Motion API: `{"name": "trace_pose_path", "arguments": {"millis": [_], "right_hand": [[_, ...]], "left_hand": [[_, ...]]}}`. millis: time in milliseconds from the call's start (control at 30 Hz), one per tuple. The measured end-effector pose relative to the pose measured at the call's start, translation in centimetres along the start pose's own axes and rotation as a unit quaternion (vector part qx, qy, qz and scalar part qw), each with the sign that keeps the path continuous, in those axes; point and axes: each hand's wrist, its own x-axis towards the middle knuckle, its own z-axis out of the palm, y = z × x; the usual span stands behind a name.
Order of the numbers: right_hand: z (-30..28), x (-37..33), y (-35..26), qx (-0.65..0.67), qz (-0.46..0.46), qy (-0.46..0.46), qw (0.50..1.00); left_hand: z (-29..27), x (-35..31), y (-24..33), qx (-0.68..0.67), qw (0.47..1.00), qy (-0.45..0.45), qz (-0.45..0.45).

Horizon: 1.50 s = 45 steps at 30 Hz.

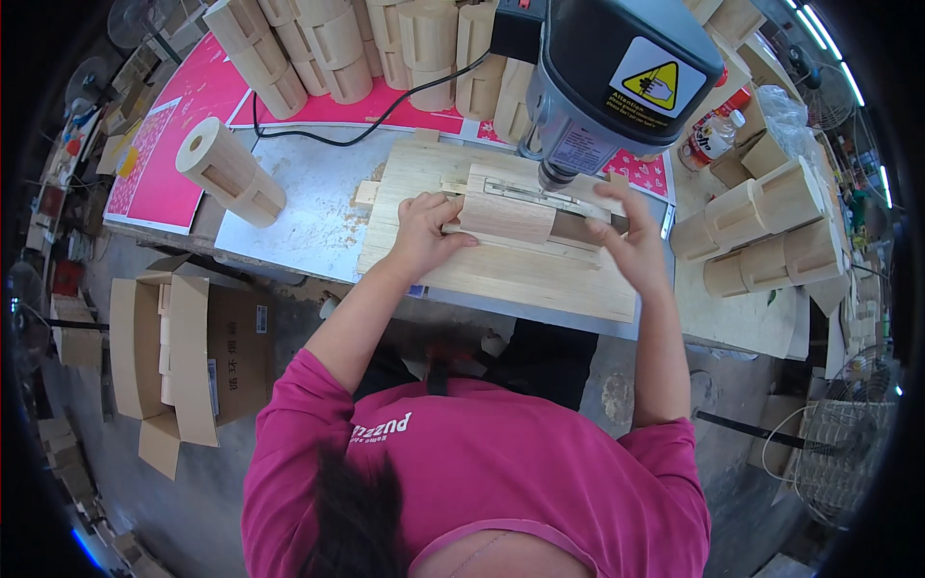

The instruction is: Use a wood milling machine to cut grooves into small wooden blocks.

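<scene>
A pale wooden cylinder (506,214) with cut-out slots lies on its side on a flat wooden board (540,287). A slotted strip runs along its upper side. Directly over it hangs the chuck (556,176) of a drill press (617,72). My left hand (424,229) is closed on the cylinder's left end, thumb toward me. At the right end, my right hand (631,239) has its thumb and index finger spread apart beside the wood, with nothing seen gripped in them. Its other fingers are partly hidden.
Several slotted wooden cylinders (332,53) stand stacked at the back, and one pair (229,171) stands at the left. More cylinders (771,236) lie at the right, near a plastic bottle (711,140). A black cable (356,143) crosses the table. An open cardboard box (207,356) sits lower left.
</scene>
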Motion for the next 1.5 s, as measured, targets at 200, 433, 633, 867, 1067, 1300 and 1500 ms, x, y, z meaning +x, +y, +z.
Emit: {"name": "trace_pose_path", "arguments": {"millis": [200,433,633,867,1067,1300,1500], "right_hand": [[-8.2,8.5,-4.1,0.093,-0.054,0.229,0.967],[-8.1,12.5,-7.9,-0.142,-0.038,0.131,0.98],[-5.7,4.7,-12.1,-0.212,-0.112,0.19,0.952],[-1.4,-1.4,-8.3,-0.142,-0.09,0.167,0.971],[2.6,-2.2,-2.8,-0.107,-0.138,0.205,0.963],[-1.3,-0.1,-6.2,-0.123,-0.194,0.255,0.939],[-7.1,12.7,-7.8,-0.185,-0.079,0.205,0.958]], "left_hand": [[-0.2,-0.1,-0.4,0.007,1.0,0.001,0.012],[-0.2,-0.1,0.0,0.018,0.999,0.008,0.027],[-0.1,0.0,-0.1,0.004,0.999,0.011,0.034],[-0.3,0.1,0.3,-0.001,1.0,0.003,0.03],[0.0,0.0,-0.2,0.001,0.999,0.012,0.032],[0.2,0.2,0.0,-0.013,1.0,0.009,0.02],[2.3,0.7,2.8,0.03,0.998,0.047,0.042]]}}
